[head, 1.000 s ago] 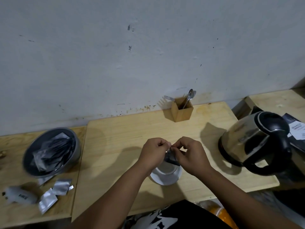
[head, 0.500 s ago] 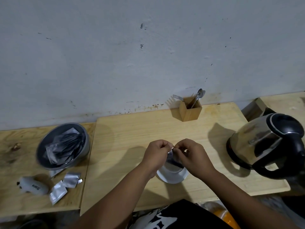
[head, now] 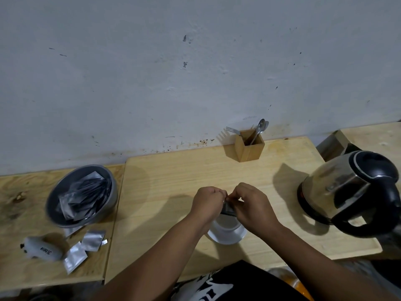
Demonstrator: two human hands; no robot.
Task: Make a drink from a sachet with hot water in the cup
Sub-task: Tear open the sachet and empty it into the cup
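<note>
A white cup [head: 226,232] stands on the wooden table [head: 173,183] near its front edge. Directly above the cup, my left hand [head: 208,203] and my right hand [head: 252,206] both pinch a small dark silver sachet [head: 227,208] between their fingertips. Most of the sachet is hidden by my fingers. A steel electric kettle [head: 345,190] with a black lid and handle sits at the right of the table.
A wooden holder [head: 249,146] with a spoon and fork stands by the wall. On the left table, a grey bowl [head: 81,195] holds several sachets. Beside it lie loose silver sachets [head: 85,247] and a small white object [head: 42,249].
The head view has shifted slightly, so everything sits a little further right in frame. Both hands stay pinched on the sachet above the cup.
</note>
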